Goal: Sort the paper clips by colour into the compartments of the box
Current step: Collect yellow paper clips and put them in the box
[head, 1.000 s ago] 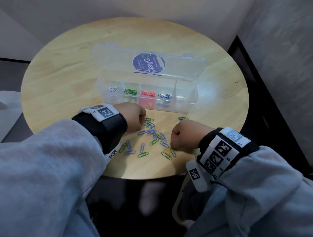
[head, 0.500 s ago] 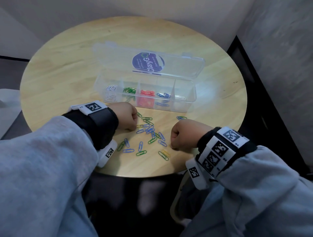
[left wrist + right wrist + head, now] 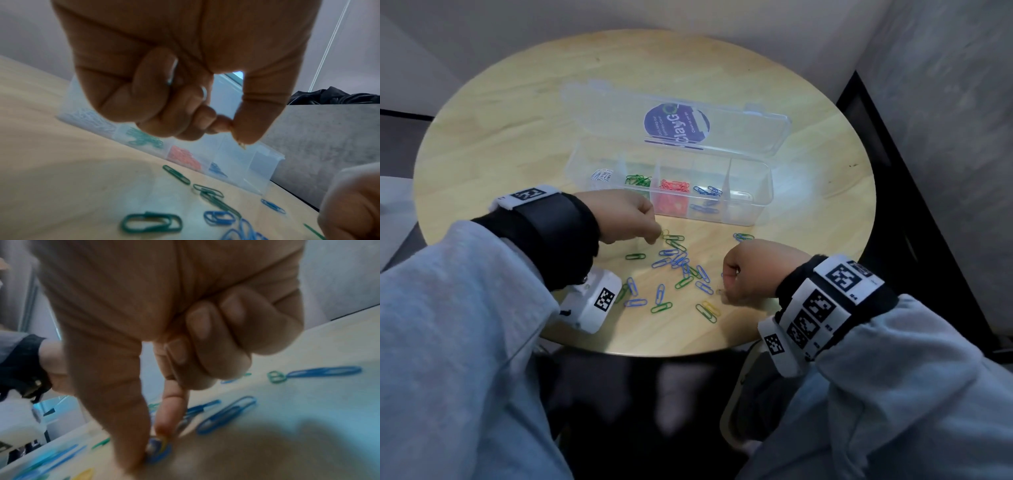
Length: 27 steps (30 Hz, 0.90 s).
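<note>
A clear box lies open on the round table, with white, green, red and blue clips each in their own compartment. Loose green, blue and yellow clips are scattered in front of it. My left hand hovers over the far edge of the pile. Its thumb and forefinger pinch a yellow clip, of which only a tip shows. My right hand is at the pile's right side, its thumb and forefinger pinching a blue clip against the tabletop, with a yellow clip touching it.
The box lid lies flat behind the compartments. The rightmost compartment holds something pale. A blue and green pair of clips lies apart near the box's right end. The table edge runs close under both wrists.
My left hand has lifted off the pile with its fingers pinched together. My right hand has stayed at the right of the pile.
</note>
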Tool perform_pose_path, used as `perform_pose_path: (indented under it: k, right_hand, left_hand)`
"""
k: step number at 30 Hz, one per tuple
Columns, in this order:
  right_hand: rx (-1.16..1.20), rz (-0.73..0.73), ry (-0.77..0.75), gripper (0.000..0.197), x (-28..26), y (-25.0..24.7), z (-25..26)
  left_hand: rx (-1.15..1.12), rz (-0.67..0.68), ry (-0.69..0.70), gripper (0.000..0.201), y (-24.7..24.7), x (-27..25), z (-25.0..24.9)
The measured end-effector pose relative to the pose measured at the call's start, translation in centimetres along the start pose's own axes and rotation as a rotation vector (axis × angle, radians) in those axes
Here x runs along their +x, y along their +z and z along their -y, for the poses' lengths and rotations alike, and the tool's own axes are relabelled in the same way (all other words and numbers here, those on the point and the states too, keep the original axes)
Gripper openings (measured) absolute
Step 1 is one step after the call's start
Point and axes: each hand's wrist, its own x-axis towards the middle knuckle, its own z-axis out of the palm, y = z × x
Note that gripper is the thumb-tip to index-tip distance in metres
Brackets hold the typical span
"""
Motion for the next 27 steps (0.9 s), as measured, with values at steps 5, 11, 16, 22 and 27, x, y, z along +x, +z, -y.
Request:
perform_pose_path:
  k: [5,11,16,22,27]
  right_hand:
    - [0.064,-0.016,0.030,0.019,0.5,0.0,-0.2]
    - [0.069,-0.077,0.023,0.006,0.5,-0.6,-0.8]
    - [-0.042,-0.041,0.028,0.014,0.2,-0.1,-0.2]
    - [-0.003,-0.063,0.040,0.011,0.3,0.0,-0.2]
    - [0.221,-0.051,0.034,0.017,0.6,-0.9,-1.0]
  left_hand:
    - [-0.023,-0.019,-0.014,0.015,0.2,-0.1,0.2]
    - [-0.092,0.003,-0.035,0.024,-0.1,-0.7,-0.1]
    - [-0.300,0.029,-0.028,0.035,0.1,-0.5,-0.2]
    - [-0.542,0.085,-0.013,0.027,0.1,-0.7,-0.5]
    - [-0.676,0.160,-0.025,0.028,0.5,-0.8,-0.9]
